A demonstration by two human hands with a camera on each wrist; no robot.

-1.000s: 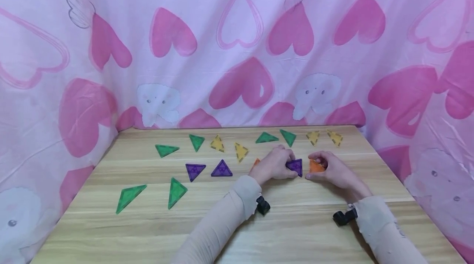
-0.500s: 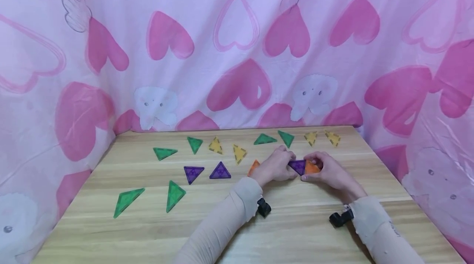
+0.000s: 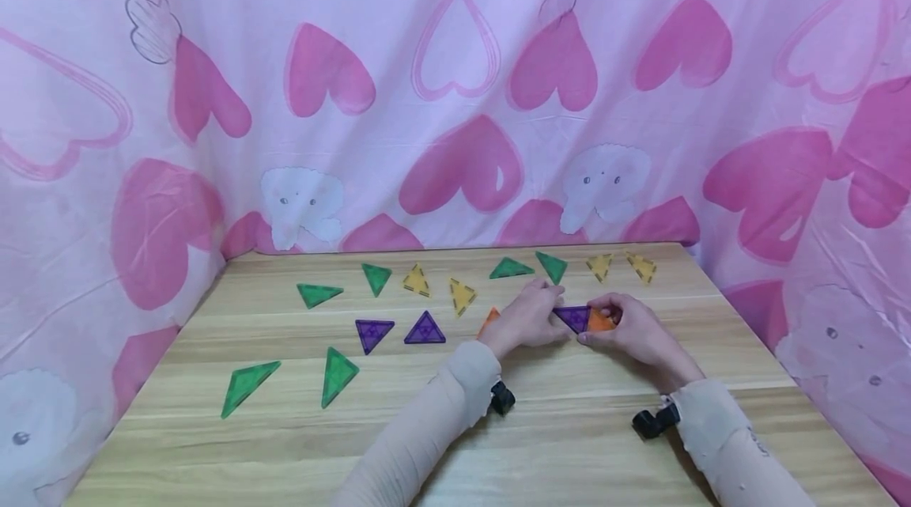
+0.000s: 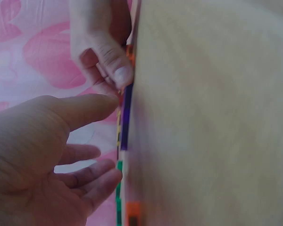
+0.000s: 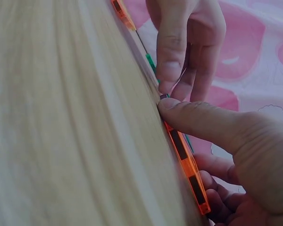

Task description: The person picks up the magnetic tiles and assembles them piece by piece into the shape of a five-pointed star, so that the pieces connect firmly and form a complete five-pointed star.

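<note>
My right hand [image 3: 636, 333] holds an orange triangular magnetic tile [image 3: 600, 320] between thumb and fingers. Edge-on in the right wrist view, that orange tile [image 5: 184, 157] shows dark bars inside its rim. Against its left side lies a purple triangular tile [image 3: 575, 319], flat on the wooden table [image 3: 569, 428]. My left hand [image 3: 528, 315] is at the purple tile's left end, fingers spread and partly over it. From the left wrist camera, the left thumb [image 4: 101, 107] comes right up to the purple tile [image 4: 126, 117]. A second orange tile [image 3: 491, 319] is partly hidden by the left hand.
Two purple triangles [image 3: 425, 329] lie left of the hands. Large green triangles [image 3: 338, 377] are at the front left. Along the back are smaller green [image 3: 511, 268] and yellow triangles [image 3: 463, 296]. A pink heart-patterned curtain [image 3: 455, 167] hangs around the table.
The right hand has moved left with the orange tile until it meets the purple one. The purple tile has turned, its long side now at the back. The left fingers have loosened from it.
</note>
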